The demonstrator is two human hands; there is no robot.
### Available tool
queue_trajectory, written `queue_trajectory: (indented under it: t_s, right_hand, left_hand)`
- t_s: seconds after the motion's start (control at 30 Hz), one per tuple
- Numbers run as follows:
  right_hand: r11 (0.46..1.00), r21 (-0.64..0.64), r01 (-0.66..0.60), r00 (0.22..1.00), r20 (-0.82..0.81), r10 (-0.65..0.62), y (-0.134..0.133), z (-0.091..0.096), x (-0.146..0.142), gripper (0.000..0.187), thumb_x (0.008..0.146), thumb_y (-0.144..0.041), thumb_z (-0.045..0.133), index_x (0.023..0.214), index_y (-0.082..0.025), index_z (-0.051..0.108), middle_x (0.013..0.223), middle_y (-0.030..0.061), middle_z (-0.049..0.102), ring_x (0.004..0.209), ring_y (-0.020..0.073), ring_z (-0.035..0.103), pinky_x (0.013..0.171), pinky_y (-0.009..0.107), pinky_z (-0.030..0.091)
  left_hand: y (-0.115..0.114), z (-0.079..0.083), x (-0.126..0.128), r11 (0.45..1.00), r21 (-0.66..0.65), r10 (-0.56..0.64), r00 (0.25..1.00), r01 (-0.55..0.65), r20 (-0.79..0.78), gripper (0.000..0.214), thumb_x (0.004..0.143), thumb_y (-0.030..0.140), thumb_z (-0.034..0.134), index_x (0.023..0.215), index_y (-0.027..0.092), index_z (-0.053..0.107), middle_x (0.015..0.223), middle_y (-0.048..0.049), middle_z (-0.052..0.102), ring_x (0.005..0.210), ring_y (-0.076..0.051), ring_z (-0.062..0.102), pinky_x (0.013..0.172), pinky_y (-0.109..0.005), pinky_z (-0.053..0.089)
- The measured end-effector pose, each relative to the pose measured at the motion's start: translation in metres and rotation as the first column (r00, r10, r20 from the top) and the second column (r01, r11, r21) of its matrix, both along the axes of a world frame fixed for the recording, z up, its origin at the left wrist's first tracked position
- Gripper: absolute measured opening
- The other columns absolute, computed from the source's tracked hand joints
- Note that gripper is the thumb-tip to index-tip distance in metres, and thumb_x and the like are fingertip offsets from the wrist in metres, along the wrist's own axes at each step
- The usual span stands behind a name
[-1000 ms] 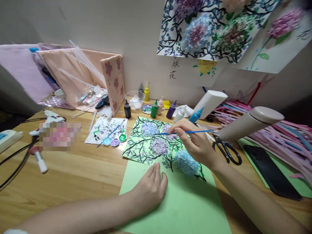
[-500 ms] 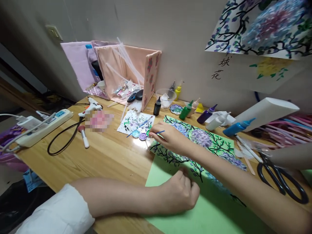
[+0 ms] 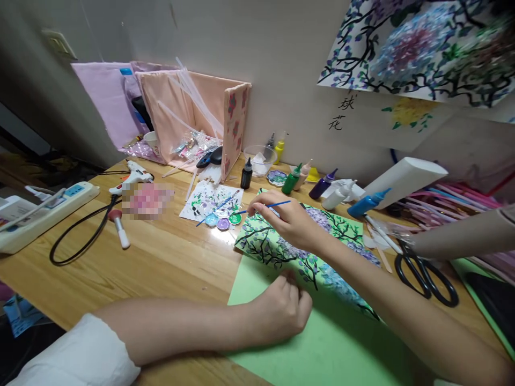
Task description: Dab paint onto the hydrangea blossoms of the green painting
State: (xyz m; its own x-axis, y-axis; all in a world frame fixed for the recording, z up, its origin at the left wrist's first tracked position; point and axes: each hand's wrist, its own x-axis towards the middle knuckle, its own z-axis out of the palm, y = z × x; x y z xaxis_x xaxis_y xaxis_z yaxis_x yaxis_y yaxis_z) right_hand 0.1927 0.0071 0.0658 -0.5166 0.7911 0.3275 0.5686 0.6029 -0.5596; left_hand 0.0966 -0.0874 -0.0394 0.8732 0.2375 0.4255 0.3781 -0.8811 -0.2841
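My right hand [image 3: 287, 217] is closed round a thin blue-handled paintbrush [image 3: 278, 203], its tip in a small round cup of green paint [image 3: 235, 218]. Cups of purple paint [image 3: 222, 223] and light blue paint [image 3: 211, 219] sit beside it. Under this hand lies a painting on green paper [image 3: 257, 249], with dark branches, purple and blue blossoms. My left hand [image 3: 281, 308] rests as a loose fist on a plain green sheet area [image 3: 257, 364], nothing showing in it. A second thin brush [image 3: 207, 217] lies across paint-blotted white paper [image 3: 193, 206].
Behind stand bottles of black [image 3: 247, 174], green [image 3: 291, 180], purple [image 3: 323, 183], white [image 3: 338, 194] and blue paint [image 3: 368, 202]. Black-handled scissors [image 3: 426, 281] lie right. A glue gun [image 3: 134, 178], power strip [image 3: 48, 220] and pink fabric box [image 3: 237, 120] are left and back.
The view has shifted, so most things sit further left. My right hand has lifted a little from the cups, and the brush now shows more of its length. My left fist stays on the sheet.
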Motion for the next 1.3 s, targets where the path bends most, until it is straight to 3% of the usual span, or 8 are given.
queue_trajectory:
  t_s: [0.27, 0.63, 0.73, 0.83, 0.93, 1.07, 1.17, 1.3]
  right_hand:
    - [0.992, -0.072, -0.104, 0.988, 0.105, 0.111, 0.007, -0.019, -0.01, 0.028, 0.094, -0.027, 0.034, 0.079, -0.018, 0.056, 0.078, 0.0036, 0.061, 0.077, 0.0154, 0.051, 0.073, 0.028, 0.039]
    - [0.994, -0.058, -0.096, 0.995, 0.021, 0.097, 0.006, -0.011, -0.006, 0.025, 0.093, -0.027, 0.035, 0.084, -0.018, 0.057, 0.082, 0.0033, 0.062, 0.08, 0.0145, 0.053, 0.075, 0.028, 0.04]
    - [0.999, -0.032, 0.007, 0.992, -0.128, -0.011, -0.004, 0.002, 0.017, 0.025, 0.093, -0.029, 0.035, 0.088, -0.02, 0.057, 0.086, 0.0031, 0.062, 0.083, 0.0139, 0.055, 0.077, 0.029, 0.041]
    - [0.983, -0.05, 0.178, 0.944, -0.272, -0.185, -0.016, 0.007, 0.064, 0.024, 0.092, -0.033, 0.038, 0.085, -0.021, 0.057, 0.086, 0.0033, 0.061, 0.084, 0.0146, 0.057, 0.078, 0.03, 0.043]
    - [0.913, -0.155, 0.378, 0.802, -0.437, -0.407, -0.029, -0.005, 0.121, 0.019, 0.088, -0.036, 0.045, 0.082, -0.021, 0.055, 0.078, 0.0019, 0.059, 0.076, 0.0148, 0.058, 0.071, 0.029, 0.045]
    - [0.849, -0.249, 0.466, 0.653, -0.55, -0.521, -0.051, -0.032, 0.176, 0.022, 0.086, -0.039, 0.044, 0.079, -0.02, 0.053, 0.075, 0.0021, 0.056, 0.07, 0.0159, 0.058, 0.062, 0.028, 0.045]
    - [0.837, -0.215, 0.503, 0.668, -0.519, -0.534, -0.066, -0.048, 0.188, 0.031, 0.089, -0.041, 0.037, 0.073, -0.019, 0.053, 0.071, 0.0026, 0.055, 0.066, 0.0158, 0.055, 0.06, 0.029, 0.042]
    - [0.832, -0.11, 0.544, 0.744, -0.395, -0.538, -0.077, -0.056, 0.179, 0.038, 0.092, -0.039, 0.03, 0.071, -0.019, 0.054, 0.07, 0.0026, 0.056, 0.07, 0.0157, 0.053, 0.067, 0.03, 0.041]
  left_hand:
    - [0.0, 0.002, 0.0, 1.0, 0.006, 0.015, 0.999, -0.014, -0.051, 0.021, 0.079, 0.007, 0.034, 0.088, 0.005, 0.053, 0.074, -0.0155, 0.063, 0.07, -0.021, 0.061, 0.077, -0.038, 0.042]
    - [0.0, 0.001, 0.0, 1.0, -0.001, 0.013, 1.0, -0.013, -0.027, 0.023, 0.077, 0.006, 0.036, 0.09, 0.004, 0.055, 0.078, -0.0188, 0.065, 0.073, -0.022, 0.062, 0.079, -0.038, 0.044]
    - [0.0, -0.001, -0.001, 1.0, 0.0, 0.011, 1.0, -0.011, -0.024, 0.024, 0.077, 0.007, 0.036, 0.092, 0.003, 0.054, 0.088, -0.0224, 0.065, 0.082, -0.024, 0.063, 0.087, -0.041, 0.041]
    - [0.0, -0.004, -0.001, 1.0, 0.003, -0.004, 1.0, 0.004, 0.012, 0.026, 0.077, 0.008, 0.036, 0.095, 0.001, 0.053, 0.097, -0.0273, 0.062, 0.092, -0.026, 0.062, 0.09, -0.042, 0.039]
    - [0.001, -0.007, -0.001, 1.0, -0.008, -0.024, 0.998, 0.024, 0.064, 0.027, 0.075, 0.007, 0.037, 0.097, 0.001, 0.051, 0.097, -0.028, 0.062, 0.094, -0.027, 0.061, 0.09, -0.042, 0.038]
    - [0.003, -0.01, 0.001, 0.999, -0.021, -0.023, 0.994, 0.026, 0.11, 0.027, 0.076, 0.008, 0.037, 0.098, 0.005, 0.051, 0.101, -0.025, 0.062, 0.096, -0.027, 0.061, 0.089, -0.041, 0.039]
    - [0.005, -0.009, 0.002, 0.999, -0.021, -0.021, 0.991, 0.024, 0.133, 0.027, 0.075, 0.006, 0.037, 0.097, 0.006, 0.053, 0.103, -0.0226, 0.062, 0.099, -0.025, 0.059, 0.09, -0.04, 0.041]
    - [0.007, -0.003, 0.003, 0.999, 0.011, -0.052, 0.99, 0.051, 0.134, 0.028, 0.075, 0.004, 0.035, 0.094, 0.006, 0.055, 0.1, -0.0209, 0.063, 0.097, -0.025, 0.059, 0.085, -0.038, 0.045]
